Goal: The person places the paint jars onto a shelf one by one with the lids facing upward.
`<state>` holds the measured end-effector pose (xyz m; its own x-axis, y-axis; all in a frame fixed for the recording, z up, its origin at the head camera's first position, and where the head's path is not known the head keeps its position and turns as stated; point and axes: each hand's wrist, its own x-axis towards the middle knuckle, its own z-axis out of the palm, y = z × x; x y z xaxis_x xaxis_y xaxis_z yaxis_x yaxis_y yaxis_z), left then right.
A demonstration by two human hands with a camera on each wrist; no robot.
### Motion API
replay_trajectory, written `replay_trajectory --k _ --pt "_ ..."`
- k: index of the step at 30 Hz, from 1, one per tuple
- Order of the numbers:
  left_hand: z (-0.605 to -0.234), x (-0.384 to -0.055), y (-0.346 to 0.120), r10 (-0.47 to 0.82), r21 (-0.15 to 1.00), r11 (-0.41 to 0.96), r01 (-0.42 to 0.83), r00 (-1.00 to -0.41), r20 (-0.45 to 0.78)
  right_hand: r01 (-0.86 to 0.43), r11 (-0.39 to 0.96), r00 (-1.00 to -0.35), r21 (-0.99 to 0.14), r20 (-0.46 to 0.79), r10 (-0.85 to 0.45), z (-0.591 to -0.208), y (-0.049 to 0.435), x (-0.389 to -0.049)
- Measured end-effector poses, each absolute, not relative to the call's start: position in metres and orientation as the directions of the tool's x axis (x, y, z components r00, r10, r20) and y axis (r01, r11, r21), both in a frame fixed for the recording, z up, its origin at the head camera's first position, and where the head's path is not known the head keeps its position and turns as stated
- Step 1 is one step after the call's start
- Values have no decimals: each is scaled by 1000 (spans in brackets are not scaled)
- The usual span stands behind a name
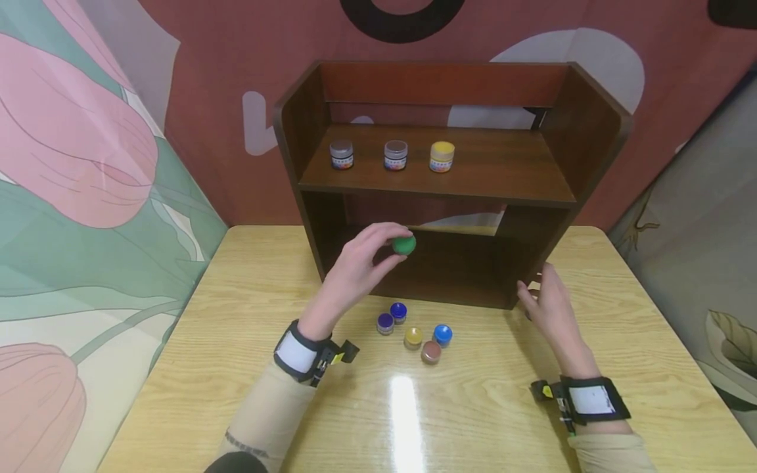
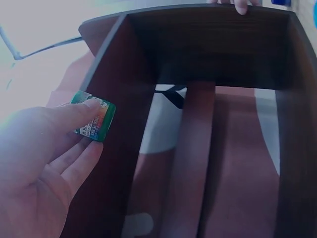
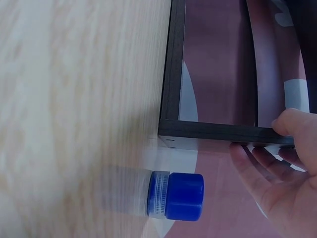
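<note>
Green paint jar [image 1: 405, 244]: hanging tilted at the fingertips of the left grip [image 1: 357, 268], in front of the lower opening of the shelf unit [image 1: 597, 131], well apart from the worktop [image 1: 254, 276].
Left grip: pinching the jar, pressing with the thumb across the printed label [image 2: 93, 126], bracing with fingers from the opposite side.
Jar weight: probably being light, hardly taxing a fingertip pinch.
Jar surface: looking smooth and stiff, likely not giving under moderate squeezing, possibly sliding if pinched too loosely.
Jar hold: best taking the round sides at mid-height, pressing evenly.
Green ends [image 2: 106, 124]: not showing plainly as lid or base; better avoiding a hold on one alone, possibly twisting a cap loose.
Right grip [image 1: 552, 312]: holding the front edge of the side panel [image 3: 213, 130].
Blue-lidded jar [image 3: 184, 197]: standing on the worktop near the right grip.
Five loose jars [image 1: 413, 337]: standing on the worktop between both grips, lower down.
Three shelf jars [image 1: 395, 156]: standing above and beyond the left grip.
</note>
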<state>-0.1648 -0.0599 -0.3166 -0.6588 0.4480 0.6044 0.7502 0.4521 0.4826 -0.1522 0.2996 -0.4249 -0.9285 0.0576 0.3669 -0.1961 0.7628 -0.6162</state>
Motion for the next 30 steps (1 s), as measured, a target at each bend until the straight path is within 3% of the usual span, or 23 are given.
replay_trajectory --k 17,30 --pt "-274 -168 -42 458 390 410 825 -555 694 -182 762 -936 -622 346 59 -424 300 -154" --pt "-256 -175 -23 474 378 392 839 -536 698 -175 760 -940 -626 337 61 -423 301 -153"
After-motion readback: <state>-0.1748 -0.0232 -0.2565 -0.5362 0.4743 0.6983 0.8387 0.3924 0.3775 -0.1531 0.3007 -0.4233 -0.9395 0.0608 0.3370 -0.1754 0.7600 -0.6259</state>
